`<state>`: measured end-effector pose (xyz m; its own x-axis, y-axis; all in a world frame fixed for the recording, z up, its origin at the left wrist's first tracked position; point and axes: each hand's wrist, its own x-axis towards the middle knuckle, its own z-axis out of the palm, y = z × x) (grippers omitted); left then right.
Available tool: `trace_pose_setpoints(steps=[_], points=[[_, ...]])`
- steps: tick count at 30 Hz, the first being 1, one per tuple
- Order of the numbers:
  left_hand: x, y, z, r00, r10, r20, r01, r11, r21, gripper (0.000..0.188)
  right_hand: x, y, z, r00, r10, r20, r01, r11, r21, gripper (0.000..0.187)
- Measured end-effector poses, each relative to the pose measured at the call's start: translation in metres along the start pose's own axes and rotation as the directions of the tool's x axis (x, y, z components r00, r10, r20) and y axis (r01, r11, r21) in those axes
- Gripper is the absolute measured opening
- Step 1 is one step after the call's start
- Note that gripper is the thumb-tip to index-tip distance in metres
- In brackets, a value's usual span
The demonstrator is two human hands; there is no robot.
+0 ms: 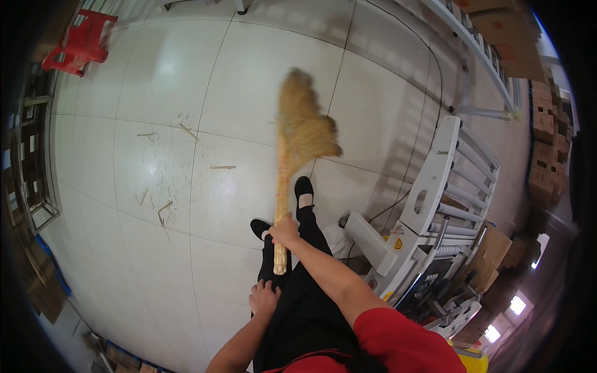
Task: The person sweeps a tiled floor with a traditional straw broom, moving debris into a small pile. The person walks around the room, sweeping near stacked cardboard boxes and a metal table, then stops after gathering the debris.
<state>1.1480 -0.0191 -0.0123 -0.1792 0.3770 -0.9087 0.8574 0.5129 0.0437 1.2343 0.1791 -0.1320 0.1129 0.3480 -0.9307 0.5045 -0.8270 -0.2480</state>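
A straw broom [281, 193] stretches away from me, its handle pale and bound with reddish bands. Around the handle, a little above its end, my right hand [285, 230] is closed. The tan bristle head [305, 124] fans out beyond my feet over the floor and looks slightly blurred. My left hand [264, 298] rests on or just over my dark trouser leg, fingers somewhat bent and apart, with nothing in it. Bits of straw [165, 211] and thin scraps [188, 132] lie scattered on the tiles to the left of the broom.
To the right stands a white machine with a roller conveyor [463, 180], a dark cable [440, 81] running along the floor beside it. A red plastic stool [87, 38] is at the far left. Stacked cardboard boxes [544, 168] line the right side. Pale tiles [249, 68] cover the floor.
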Motion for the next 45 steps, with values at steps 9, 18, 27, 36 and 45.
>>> trace_pose_setpoints(steps=[9,18,27,36,45], points=[[0.003,0.004,-0.013,1.000,0.016,0.024,-0.017,1.000,0.014,0.045,-0.086,0.032,-0.104,0.925,-0.377,0.040,0.379,0.921,-0.090,0.053],[-0.002,0.003,-0.016,1.000,0.029,0.000,-0.029,1.000,0.003,0.043,-0.141,0.108,-0.212,0.972,0.009,-0.234,0.106,0.875,0.472,0.031],[-0.002,-0.015,0.001,0.998,0.055,0.014,-0.055,0.998,0.032,0.042,-0.109,0.149,-0.111,0.925,0.361,0.119,-0.244,0.325,0.914,0.040],[0.002,-0.029,0.013,0.993,0.122,-0.003,-0.122,0.990,0.076,0.043,0.047,0.073,-0.015,0.965,0.252,0.078,-0.207,0.539,0.817,0.010],[0.007,-0.030,0.015,0.991,0.132,0.008,-0.132,0.985,0.107,0.044,0.084,-0.029,-0.006,1.000,-0.021,-0.017,0.024,0.984,0.176,0.031]])
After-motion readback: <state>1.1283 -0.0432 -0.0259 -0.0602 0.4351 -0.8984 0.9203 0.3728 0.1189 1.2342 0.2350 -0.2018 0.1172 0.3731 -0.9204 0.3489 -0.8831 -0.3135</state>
